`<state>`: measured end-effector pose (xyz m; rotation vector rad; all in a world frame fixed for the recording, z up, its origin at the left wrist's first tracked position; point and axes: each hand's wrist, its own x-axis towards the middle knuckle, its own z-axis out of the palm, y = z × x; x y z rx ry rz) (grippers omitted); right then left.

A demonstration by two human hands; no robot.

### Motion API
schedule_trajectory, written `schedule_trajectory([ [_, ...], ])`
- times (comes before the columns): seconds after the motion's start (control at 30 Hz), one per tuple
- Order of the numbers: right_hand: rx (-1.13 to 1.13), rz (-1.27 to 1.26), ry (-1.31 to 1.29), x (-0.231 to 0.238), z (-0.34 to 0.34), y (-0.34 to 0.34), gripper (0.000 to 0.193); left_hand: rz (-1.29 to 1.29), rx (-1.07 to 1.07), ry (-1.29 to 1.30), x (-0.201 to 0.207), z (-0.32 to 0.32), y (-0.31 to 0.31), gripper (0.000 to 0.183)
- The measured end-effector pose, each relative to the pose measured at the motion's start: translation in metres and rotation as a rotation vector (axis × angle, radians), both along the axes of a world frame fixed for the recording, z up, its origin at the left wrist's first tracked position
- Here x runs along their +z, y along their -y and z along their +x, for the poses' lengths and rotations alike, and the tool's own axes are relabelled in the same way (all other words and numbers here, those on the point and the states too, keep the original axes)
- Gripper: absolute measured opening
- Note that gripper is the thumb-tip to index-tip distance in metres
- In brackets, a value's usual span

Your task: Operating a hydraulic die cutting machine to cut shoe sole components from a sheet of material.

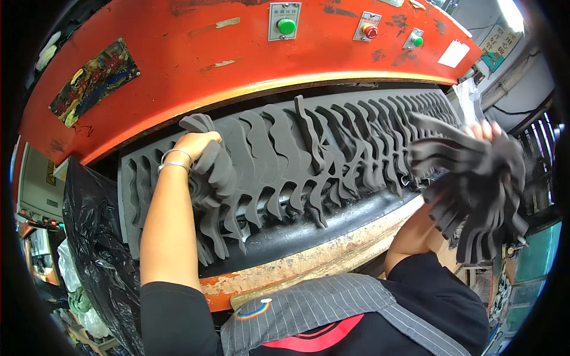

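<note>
My left hand (199, 144) is closed round a bunch of dark grey wavy foam strips (217, 169) at the left part of the machine bed. Their lower ends hang toward the bed's near edge. On the right, my raised right hand (484, 130) grips a thick bundle of the same strips (490, 178), which fans out and droops below it. The bundle hides most of that hand, and its edges are blurred. Between my hands lies a cut grey foam sheet (252, 139), with many curvy strips partly separated and overhanging the near side. One loose strip (309, 133) rests crosswise on top.
The orange-red machine body (196, 71) spans the far side, with a green button (286, 26), a red button (370, 31) and another green button (418, 41). A worn wooden edge (309, 248) runs nearest me. A black plastic bag (95, 237) hangs at the left.
</note>
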<state>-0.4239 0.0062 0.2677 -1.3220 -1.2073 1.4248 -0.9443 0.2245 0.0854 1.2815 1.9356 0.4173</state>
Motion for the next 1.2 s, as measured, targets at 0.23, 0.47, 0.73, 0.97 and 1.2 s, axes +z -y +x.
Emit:
schedule_trajectory([
  [0.23, 0.226, -0.197, -0.300, -0.127, -0.203, -0.217, 0.026, -0.162, 0.104, 0.482, 0.003, -0.015, 0.010, 0.040],
  [0.47, 0.226, -0.166, 0.311, -0.191, -0.217, -0.305, 0.052, -0.085, 0.176, 0.365, -0.018, -0.025, -0.018, 0.031],
  [0.73, 0.309, -0.334, -0.666, -0.111, -0.222, -0.235, 0.026, 0.068, 0.213, 0.578, -0.127, -0.096, -0.045, 0.024],
  [0.97, 0.305, -0.126, 0.558, -0.182, -0.245, -0.296, 0.042, 0.139, 0.044, 0.659, -0.111, -0.030, -0.100, 0.025],
  [1.2, 0.603, 0.041, 0.591, -0.157, -0.256, -0.313, 0.049, 0.149, -0.381, 0.780, -0.065, 0.180, -0.183, 0.026],
])
